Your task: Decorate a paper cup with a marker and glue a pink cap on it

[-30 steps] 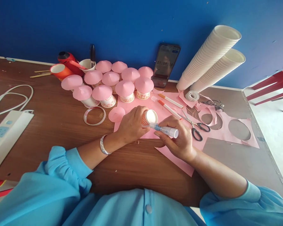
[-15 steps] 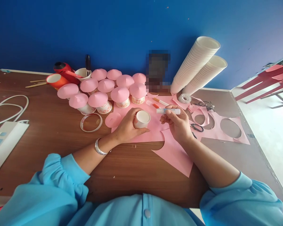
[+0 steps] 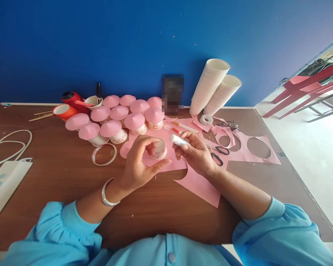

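Observation:
A short white paper cup piece (image 3: 161, 152) with a red printed pattern stands bottom-up on the pink paper (image 3: 200, 181). Beside it my left hand (image 3: 140, 160) is open, fingers curved and thumb apart, partly in front of the cup. My right hand (image 3: 195, 151) holds a slim white glue stick (image 3: 178, 140) between thumb and fingers, its end pointing left toward the cup. Black-handled scissors (image 3: 218, 158) lie just right of that hand. Behind my left hand are several similar cup pieces topped with pink paper cones (image 3: 135, 121).
Two tall stacks of white paper cups (image 3: 209, 87) lean near the blue wall. A tape roll (image 3: 206, 119) and cut pink scraps (image 3: 262, 151) lie at right. A cup ring (image 3: 104, 154), power strip (image 3: 9, 184) and orange cup (image 3: 63, 111) are at left.
My left hand has let go of the cup piece, which now stands on the paper, and has opened. The glue stick in my right hand has tilted and shifted left.

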A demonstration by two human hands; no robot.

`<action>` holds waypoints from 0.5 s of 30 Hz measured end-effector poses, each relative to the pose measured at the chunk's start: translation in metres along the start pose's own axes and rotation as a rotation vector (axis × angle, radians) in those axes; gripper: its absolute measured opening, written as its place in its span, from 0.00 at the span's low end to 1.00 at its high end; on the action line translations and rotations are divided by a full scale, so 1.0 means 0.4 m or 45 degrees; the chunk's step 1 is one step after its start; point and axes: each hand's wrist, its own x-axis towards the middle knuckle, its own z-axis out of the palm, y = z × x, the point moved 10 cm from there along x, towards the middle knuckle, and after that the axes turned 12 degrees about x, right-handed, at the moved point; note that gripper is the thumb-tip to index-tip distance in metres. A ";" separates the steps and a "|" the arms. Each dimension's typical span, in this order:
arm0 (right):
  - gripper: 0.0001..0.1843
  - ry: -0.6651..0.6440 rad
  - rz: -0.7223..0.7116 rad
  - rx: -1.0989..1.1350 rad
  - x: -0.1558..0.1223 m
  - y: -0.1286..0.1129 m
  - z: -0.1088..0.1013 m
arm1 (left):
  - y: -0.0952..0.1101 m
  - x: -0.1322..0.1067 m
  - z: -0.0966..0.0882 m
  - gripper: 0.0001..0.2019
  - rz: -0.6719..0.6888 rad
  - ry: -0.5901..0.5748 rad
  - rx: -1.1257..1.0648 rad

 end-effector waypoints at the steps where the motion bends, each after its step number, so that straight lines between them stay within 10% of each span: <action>1: 0.23 -0.037 -0.002 -0.008 -0.008 0.004 0.015 | -0.001 -0.001 0.017 0.22 -0.081 -0.093 -0.113; 6: 0.24 -0.098 0.017 -0.165 -0.032 0.024 0.044 | -0.037 -0.015 0.068 0.09 -0.426 -0.203 -0.533; 15: 0.14 0.004 -0.318 -0.720 -0.045 -0.056 0.029 | -0.085 -0.028 0.083 0.13 -0.681 -0.169 -0.812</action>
